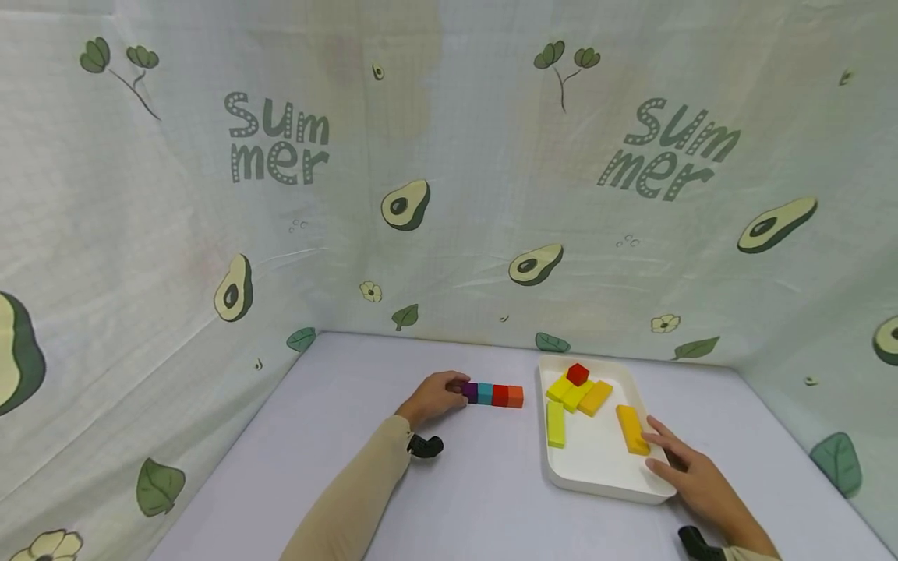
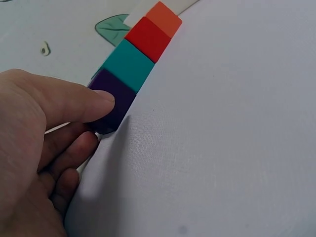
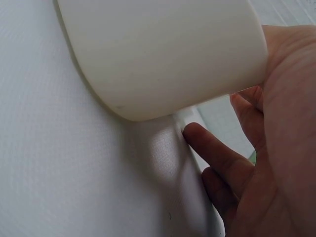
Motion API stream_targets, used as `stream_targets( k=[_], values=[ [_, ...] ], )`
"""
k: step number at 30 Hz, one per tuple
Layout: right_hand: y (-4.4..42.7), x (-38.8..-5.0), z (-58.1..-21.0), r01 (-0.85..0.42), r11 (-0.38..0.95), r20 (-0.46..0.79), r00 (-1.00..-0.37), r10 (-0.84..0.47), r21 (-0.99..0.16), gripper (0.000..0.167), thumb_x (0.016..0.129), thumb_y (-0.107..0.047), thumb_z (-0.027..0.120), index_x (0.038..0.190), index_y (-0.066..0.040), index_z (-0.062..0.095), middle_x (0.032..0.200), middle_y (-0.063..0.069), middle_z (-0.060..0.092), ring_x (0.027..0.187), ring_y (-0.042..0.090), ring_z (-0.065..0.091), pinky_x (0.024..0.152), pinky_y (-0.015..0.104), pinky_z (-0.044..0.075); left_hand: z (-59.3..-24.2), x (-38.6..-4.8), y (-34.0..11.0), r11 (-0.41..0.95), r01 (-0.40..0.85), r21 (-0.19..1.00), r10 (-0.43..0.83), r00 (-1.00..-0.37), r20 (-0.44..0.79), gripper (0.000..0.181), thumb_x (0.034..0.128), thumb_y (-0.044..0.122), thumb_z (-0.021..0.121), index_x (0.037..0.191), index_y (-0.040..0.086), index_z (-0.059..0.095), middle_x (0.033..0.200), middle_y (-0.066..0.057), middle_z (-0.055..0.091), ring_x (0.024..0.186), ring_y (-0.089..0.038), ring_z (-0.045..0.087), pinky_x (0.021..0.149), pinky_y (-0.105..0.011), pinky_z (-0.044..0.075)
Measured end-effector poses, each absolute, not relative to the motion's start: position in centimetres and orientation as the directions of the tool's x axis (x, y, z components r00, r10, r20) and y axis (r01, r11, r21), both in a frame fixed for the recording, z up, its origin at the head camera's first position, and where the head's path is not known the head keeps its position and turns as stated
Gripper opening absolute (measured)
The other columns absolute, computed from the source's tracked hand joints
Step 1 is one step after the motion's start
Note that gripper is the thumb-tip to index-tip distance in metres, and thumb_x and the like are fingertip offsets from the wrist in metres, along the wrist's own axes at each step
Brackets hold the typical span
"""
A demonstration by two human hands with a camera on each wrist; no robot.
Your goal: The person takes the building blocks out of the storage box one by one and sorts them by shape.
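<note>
A row of touching cubes lies on the table: a purple cube (image 1: 470, 392), a teal cube (image 1: 485, 393), a red cube (image 1: 500, 396) and an orange cube (image 1: 515, 396). My left hand (image 1: 433, 396) pinches the purple end cube, thumb across its face in the left wrist view. To the right, a white tray (image 1: 589, 475) holds several yellowish blocks and another red cube (image 1: 578, 375). My right hand (image 1: 698, 479) rests at the tray's near right edge, fingers over the rim beside a yellow-orange block (image 1: 632, 430). The tray wall (image 3: 168, 64) hides part of this hand in the right wrist view.
Inside the tray, a lime block (image 1: 556, 425) lies along the left side and a yellow-orange block (image 1: 595, 398) slants near the middle. The red cube sits against yellow blocks. A printed cloth (image 1: 449, 156) hangs behind and beside the white table (image 1: 484, 499).
</note>
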State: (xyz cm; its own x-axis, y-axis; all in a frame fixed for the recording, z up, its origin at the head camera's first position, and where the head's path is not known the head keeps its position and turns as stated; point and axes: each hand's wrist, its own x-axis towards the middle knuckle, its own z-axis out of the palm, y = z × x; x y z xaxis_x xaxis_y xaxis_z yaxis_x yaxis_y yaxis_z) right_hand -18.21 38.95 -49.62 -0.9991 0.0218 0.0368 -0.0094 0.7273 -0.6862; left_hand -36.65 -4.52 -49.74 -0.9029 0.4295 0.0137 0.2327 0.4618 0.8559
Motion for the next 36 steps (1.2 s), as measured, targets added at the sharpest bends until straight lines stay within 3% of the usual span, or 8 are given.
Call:
stream_targets(
  k=[7, 20, 28, 36],
  values=[
    [38.8, -18.3, -50.0, -0.023, 0.722, 0.04, -0.999, 0.007, -0.692, 0.067, 0.095, -0.046, 0.066, 0.142, 0.0, 0.052, 0.161, 0.02, 0.025, 0.142, 0.054, 0.023, 0.106, 0.071, 0.025, -49.8, -36.8, -5.8, 0.418, 0.169, 0.893, 0.418, -0.908, -0.024, 0.046, 0.0914, 0.028, 0.074, 0.134, 0.015, 0.063, 0.126, 0.001, 0.064, 0.118, -0.019, 0.058, 0.106, -0.045, 0.043],
    [38.9, -18.2, -49.6, -0.024, 0.72, 0.057, -0.998, 0.022, -0.694, 0.066, 0.094, -0.045, 0.067, 0.141, 0.0, 0.054, 0.161, 0.019, 0.026, 0.142, 0.053, 0.023, 0.106, 0.07, 0.024, -49.7, -36.9, -5.7, 0.402, 0.187, 0.896, 0.411, -0.911, 0.005, 0.04, 0.094, 0.031, 0.072, 0.131, 0.015, 0.065, 0.121, 0.003, 0.066, 0.115, -0.017, 0.059, 0.106, -0.044, 0.043],
    [38.5, -18.4, -49.7, -0.016, 0.723, 0.044, -0.999, 0.019, -0.691, 0.066, 0.094, -0.046, 0.067, 0.141, -0.002, 0.055, 0.161, 0.018, 0.025, 0.143, 0.052, 0.022, 0.107, 0.071, 0.024, -49.9, -36.7, -6.4, 0.356, 0.189, 0.915, 0.388, -0.921, 0.04, 0.034, 0.0979, 0.031, 0.066, 0.129, 0.017, 0.067, 0.127, 0.002, 0.065, 0.124, -0.022, 0.055, 0.109, -0.046, 0.04],
    [38.8, -18.3, -49.9, 0.0, 0.72, 0.037, -0.999, 0.036, -0.694, 0.067, 0.093, -0.047, 0.068, 0.141, -0.002, 0.055, 0.162, 0.017, 0.025, 0.144, 0.052, 0.021, 0.106, 0.072, 0.023, -49.3, -36.9, -5.8, 0.253, 0.129, 0.959, 0.353, -0.935, 0.033, 0.039, 0.0995, 0.03, 0.063, 0.131, 0.008, 0.064, 0.123, -0.002, 0.066, 0.112, -0.019, 0.061, 0.101, -0.042, 0.047]
  ],
)
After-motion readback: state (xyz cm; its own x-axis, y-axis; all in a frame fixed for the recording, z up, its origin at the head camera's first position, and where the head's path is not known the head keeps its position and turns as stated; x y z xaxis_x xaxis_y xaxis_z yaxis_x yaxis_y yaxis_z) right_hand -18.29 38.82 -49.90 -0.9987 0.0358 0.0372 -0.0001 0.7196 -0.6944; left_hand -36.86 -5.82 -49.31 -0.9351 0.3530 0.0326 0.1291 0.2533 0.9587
